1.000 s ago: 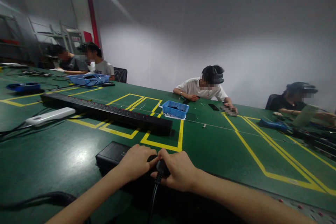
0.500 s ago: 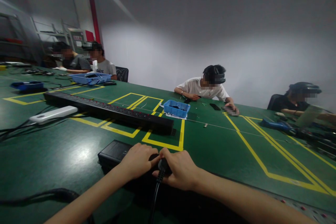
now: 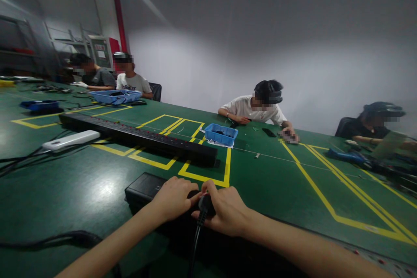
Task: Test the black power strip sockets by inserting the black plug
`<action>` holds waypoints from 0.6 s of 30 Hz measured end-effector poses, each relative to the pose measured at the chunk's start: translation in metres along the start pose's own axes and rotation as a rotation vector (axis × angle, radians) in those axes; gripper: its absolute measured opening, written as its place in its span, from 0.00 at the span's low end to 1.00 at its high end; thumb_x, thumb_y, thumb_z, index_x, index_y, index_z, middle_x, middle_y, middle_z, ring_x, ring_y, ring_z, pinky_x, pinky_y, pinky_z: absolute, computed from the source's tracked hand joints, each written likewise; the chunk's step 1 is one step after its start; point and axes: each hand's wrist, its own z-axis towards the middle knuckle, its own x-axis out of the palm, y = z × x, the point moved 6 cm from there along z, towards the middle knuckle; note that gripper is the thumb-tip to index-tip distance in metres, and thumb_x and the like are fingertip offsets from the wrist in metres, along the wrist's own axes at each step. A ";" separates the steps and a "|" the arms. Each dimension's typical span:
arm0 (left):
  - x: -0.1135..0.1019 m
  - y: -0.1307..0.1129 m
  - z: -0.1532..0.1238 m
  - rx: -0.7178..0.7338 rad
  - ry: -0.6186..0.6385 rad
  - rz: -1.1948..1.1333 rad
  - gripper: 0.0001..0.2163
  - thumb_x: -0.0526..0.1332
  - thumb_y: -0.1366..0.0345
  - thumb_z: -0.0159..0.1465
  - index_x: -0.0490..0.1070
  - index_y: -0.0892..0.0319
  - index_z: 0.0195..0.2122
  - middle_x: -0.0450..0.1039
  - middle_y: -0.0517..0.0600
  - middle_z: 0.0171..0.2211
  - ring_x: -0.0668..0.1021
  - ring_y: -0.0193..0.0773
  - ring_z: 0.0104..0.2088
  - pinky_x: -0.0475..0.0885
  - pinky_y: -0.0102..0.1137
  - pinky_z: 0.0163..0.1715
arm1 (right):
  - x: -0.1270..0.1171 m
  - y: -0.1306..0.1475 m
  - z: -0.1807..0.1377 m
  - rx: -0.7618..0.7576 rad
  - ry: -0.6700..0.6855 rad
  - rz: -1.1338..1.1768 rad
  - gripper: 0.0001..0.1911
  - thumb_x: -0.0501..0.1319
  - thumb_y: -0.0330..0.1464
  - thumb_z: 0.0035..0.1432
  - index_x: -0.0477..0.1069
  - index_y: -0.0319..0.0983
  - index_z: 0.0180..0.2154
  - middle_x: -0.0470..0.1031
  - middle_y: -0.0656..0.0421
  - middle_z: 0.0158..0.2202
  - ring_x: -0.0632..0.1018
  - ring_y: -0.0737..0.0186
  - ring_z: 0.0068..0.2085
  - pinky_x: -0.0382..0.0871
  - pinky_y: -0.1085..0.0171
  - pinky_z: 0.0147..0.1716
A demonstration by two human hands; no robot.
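Note:
At the near side of the table, my right hand is closed around a black power plug, its cable hanging down toward the bottom of the view. Just left of it, my left hand has its fingers curled over a black power strip. The left thumb reaches to the plug, and the two hands nearly meet there. The strip's left end shows beside my left hand; my hands and forearms cover much of the rest. The plug's pins and the socket under it are hidden.
Beyond lies a second long black power strip with a white plug-like block beside it. A blue tray stands farther back on the green table. Several co-workers sit around it. A thick black cable lies at lower left.
The view has shifted slightly, so the scene sits a little farther right. Both hands keep the same hold at the plug, with only small finger movement.

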 end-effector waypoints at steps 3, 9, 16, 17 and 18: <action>0.000 0.001 0.000 0.002 -0.004 -0.003 0.20 0.43 0.51 0.62 0.72 0.51 0.37 0.76 0.49 0.33 0.75 0.42 0.37 0.63 0.34 0.40 | 0.001 0.000 0.000 0.000 -0.012 0.002 0.22 0.51 0.47 0.54 0.54 0.40 0.44 0.74 0.60 0.29 0.75 0.59 0.28 0.49 0.67 0.21; 0.004 0.003 0.001 0.000 0.010 -0.004 0.21 0.42 0.49 0.61 0.72 0.52 0.37 0.76 0.50 0.33 0.75 0.42 0.37 0.62 0.34 0.38 | 0.001 -0.001 0.000 0.011 -0.034 -0.019 0.23 0.50 0.49 0.54 0.54 0.40 0.44 0.74 0.60 0.28 0.75 0.59 0.26 0.48 0.68 0.21; 0.006 0.004 0.003 0.014 -0.021 0.005 0.23 0.40 0.48 0.61 0.72 0.52 0.36 0.75 0.49 0.32 0.75 0.42 0.36 0.62 0.35 0.38 | -0.001 -0.004 -0.002 0.071 -0.051 -0.037 0.26 0.49 0.53 0.51 0.56 0.39 0.42 0.73 0.59 0.27 0.75 0.57 0.26 0.49 0.68 0.21; 0.006 0.004 0.003 0.013 -0.021 0.005 0.23 0.40 0.48 0.61 0.72 0.52 0.35 0.75 0.49 0.31 0.75 0.42 0.36 0.62 0.35 0.38 | -0.001 -0.005 -0.002 0.078 -0.055 -0.037 0.27 0.50 0.54 0.51 0.56 0.39 0.41 0.73 0.59 0.26 0.75 0.56 0.26 0.49 0.67 0.21; 0.006 0.004 0.003 0.012 -0.020 0.005 0.24 0.40 0.48 0.61 0.72 0.52 0.35 0.75 0.49 0.31 0.75 0.42 0.36 0.62 0.34 0.37 | -0.001 -0.005 -0.002 0.085 -0.060 -0.038 0.27 0.50 0.54 0.50 0.56 0.39 0.41 0.73 0.58 0.26 0.75 0.56 0.26 0.50 0.67 0.21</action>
